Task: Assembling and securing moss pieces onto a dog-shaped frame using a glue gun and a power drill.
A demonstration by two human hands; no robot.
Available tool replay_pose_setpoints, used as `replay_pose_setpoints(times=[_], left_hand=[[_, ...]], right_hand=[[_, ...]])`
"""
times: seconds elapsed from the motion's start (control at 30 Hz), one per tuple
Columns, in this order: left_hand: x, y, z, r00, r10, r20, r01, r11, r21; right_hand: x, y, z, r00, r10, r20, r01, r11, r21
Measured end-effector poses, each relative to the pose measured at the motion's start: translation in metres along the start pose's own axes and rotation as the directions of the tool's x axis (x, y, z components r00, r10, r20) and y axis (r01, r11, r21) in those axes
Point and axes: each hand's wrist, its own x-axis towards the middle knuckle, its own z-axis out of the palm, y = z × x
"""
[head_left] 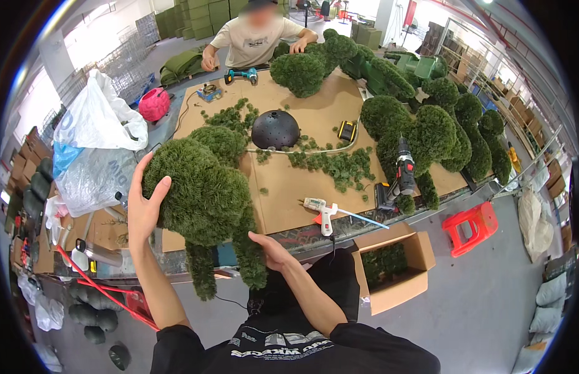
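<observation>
A green artificial-grass animal figure (199,193) leans over the near edge of the table, its two legs hanging down. My left hand (146,199) grips its rounded left side, thumb on the front and fingers curved around the edge. My right hand (272,250) holds the lower right leg (249,252); most of its fingers are hidden behind the leg. A white hot glue gun (325,215) with a blue glue stick lies to the right of the figure. Beyond it are loose green sprigs (339,168) and a black perforated dome (275,129).
Other grass figures (426,134) line the table's right side beside a cordless drill (404,165). A person (255,40) sits across the table near a blue drill (241,75). An open carton (398,287) and a red stool (469,229) stand below; plastic bags (93,168) lie left.
</observation>
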Motion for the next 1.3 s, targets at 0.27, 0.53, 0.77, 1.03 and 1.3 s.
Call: replay_pose_setpoints(times=[0.27,0.53,0.77,1.03,1.3], left_hand=[[0.011,-0.002,-0.004,0.995,0.066,-0.076,-0.06,0.995,0.08],[-0.007,0.004,-0.01,0.982,-0.13,-0.136,0.096,0.968,-0.234],[-0.1,-0.046,-0.016,0.882,-0.335,-0.333,0.053,0.771,-0.635],[-0.18,-0.097,-0.001,0.739,-0.559,-0.377,-0.024,0.537,-0.843],[-0.205,-0.133,0.008,0.715,-0.585,-0.383,-0.038,0.514,-0.857]], right_hand=[[-0.007,-0.014,-0.002,0.983,-0.155,0.102,0.167,0.979,-0.121],[-0.071,-0.065,0.021,0.966,-0.255,0.051,0.259,0.925,-0.28],[-0.123,-0.102,0.046,0.924,-0.376,0.067,0.277,0.539,-0.795],[-0.124,-0.093,0.056,0.907,-0.387,0.168,0.283,0.261,-0.923],[-0.134,-0.072,0.061,0.915,-0.395,0.087,0.175,0.195,-0.965]])
